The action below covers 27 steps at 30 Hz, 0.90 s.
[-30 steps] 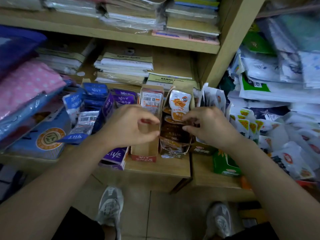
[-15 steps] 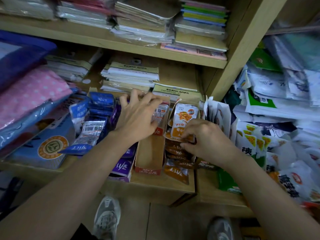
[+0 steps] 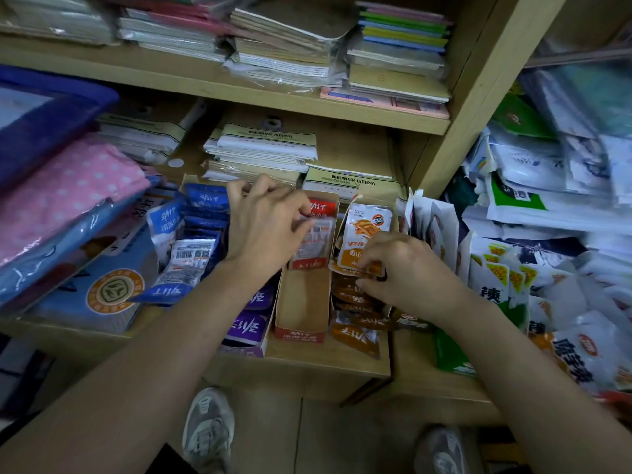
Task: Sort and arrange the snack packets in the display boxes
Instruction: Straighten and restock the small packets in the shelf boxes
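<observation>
Sorting partway done; both hands work in the middle display boxes on the shelf (image 3: 342,367)

Far left, blue packets (image 3: 191,234) marked 劲仔 sit in a loose heap, one turned barcode up, so that lot looks unsorted; next, purple packets (image 3: 251,323) lie filed in their box; the left hand (image 3: 270,230) reaches over them, its grip apparently closed on the top of a red-and-white packet (image 3: 313,241) standing at the back of the red display box (image 3: 302,302), which is otherwise mostly bare and wants filling; the right hand (image 3: 407,271) has its grip pinched on the lower edge of an upright orange packet (image 3: 364,230), with more orange ones lying overlapped below it; far right, white and green packets (image 3: 496,278) stay piled, one reading 魔芋爽; smaller print is illegible.
</observation>
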Each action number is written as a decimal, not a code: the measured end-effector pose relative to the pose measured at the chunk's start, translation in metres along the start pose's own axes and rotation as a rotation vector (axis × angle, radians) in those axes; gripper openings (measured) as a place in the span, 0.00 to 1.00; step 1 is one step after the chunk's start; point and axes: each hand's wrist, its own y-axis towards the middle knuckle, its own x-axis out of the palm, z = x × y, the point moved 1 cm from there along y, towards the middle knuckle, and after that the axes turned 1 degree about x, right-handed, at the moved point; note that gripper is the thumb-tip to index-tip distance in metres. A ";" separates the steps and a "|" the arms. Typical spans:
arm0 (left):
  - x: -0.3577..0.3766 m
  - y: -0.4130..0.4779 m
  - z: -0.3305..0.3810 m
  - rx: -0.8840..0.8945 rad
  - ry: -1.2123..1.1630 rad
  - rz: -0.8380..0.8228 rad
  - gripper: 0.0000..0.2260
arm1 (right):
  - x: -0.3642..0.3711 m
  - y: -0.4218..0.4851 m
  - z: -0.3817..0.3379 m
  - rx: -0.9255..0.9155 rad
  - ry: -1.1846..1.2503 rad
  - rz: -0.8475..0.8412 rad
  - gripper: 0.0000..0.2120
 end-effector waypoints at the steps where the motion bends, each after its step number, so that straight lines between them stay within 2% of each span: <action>1: 0.002 0.000 0.002 -0.025 0.013 0.009 0.09 | 0.000 0.000 -0.001 0.004 -0.003 -0.003 0.11; 3: 0.004 0.001 0.002 -0.033 0.018 -0.004 0.13 | -0.001 -0.001 -0.003 0.011 -0.011 -0.011 0.13; 5: -0.004 0.001 -0.003 0.008 -0.077 -0.038 0.16 | -0.003 -0.003 -0.005 0.020 -0.009 -0.006 0.16; 8: -0.034 -0.009 -0.017 0.136 -0.203 -0.052 0.14 | -0.002 0.000 -0.016 0.009 -0.007 0.067 0.19; 10: -0.055 -0.022 -0.032 0.155 -0.221 -0.055 0.14 | 0.003 0.006 -0.028 -0.022 0.031 0.142 0.20; 14: -0.072 -0.056 -0.063 0.129 -0.171 -0.214 0.21 | 0.021 0.027 -0.058 -0.067 0.131 0.254 0.23; 19: -0.065 -0.086 -0.070 0.116 0.030 -0.459 0.35 | 0.046 0.056 -0.082 -0.120 -0.081 0.107 0.36; 21: -0.063 -0.094 -0.071 0.090 0.067 -0.529 0.41 | 0.052 0.066 -0.083 -0.108 -0.119 0.113 0.34; 24: -0.062 -0.100 -0.073 0.079 0.050 -0.531 0.47 | 0.051 0.078 -0.080 -0.130 -0.119 0.215 0.21; 27: -0.063 -0.100 -0.076 0.047 0.043 -0.525 0.56 | 0.049 0.087 -0.074 -0.148 -0.099 0.281 0.10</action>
